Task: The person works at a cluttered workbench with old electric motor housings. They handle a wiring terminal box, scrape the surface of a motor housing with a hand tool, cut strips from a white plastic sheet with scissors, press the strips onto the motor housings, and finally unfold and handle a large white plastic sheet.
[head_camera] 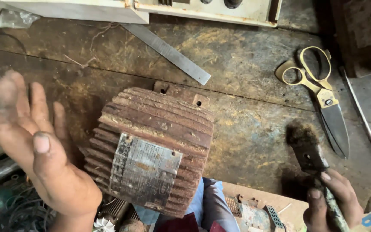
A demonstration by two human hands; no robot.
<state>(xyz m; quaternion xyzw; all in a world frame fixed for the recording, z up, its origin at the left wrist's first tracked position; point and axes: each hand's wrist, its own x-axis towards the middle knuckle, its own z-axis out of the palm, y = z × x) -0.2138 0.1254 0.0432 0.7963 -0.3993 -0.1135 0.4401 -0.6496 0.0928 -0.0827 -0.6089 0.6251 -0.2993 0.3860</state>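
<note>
Rust-brown motor housing (151, 150), ribbed with cooling fins, sits low centre of the frame on a stained wooden bench (245, 129). Worn grey metal plate (144, 169) fixed to its near face; lettering not legible. Two bolt-hole lugs show at its far edge.

Left hand (35, 146), lower left: spread wide, palm up and grimy, fingers apart, holding nothing. It hovers just beside the housing's left flank; contact cannot be told.

Right hand (333, 202), lower right: closed around the handle of a dirty paintbrush (308, 148). Dark, clogged bristles point up-frame, near the housing's right side but apart from it.

Bottom edge, between the hands: blue and dark red cloth of the person's clothing, plus small metal parts and a slotted piece. Tangle of wire and scrap at lower left.

Further out, right of frame: large shears (320, 96), brass-coloured handles, dark blades, lying flat on the bench. Thin metal rod along the right edge.

Upper centre: flat steel rule (168, 53) laid diagonally. Top edge: cream-painted equipment casing (159, 8), chipped.
</note>
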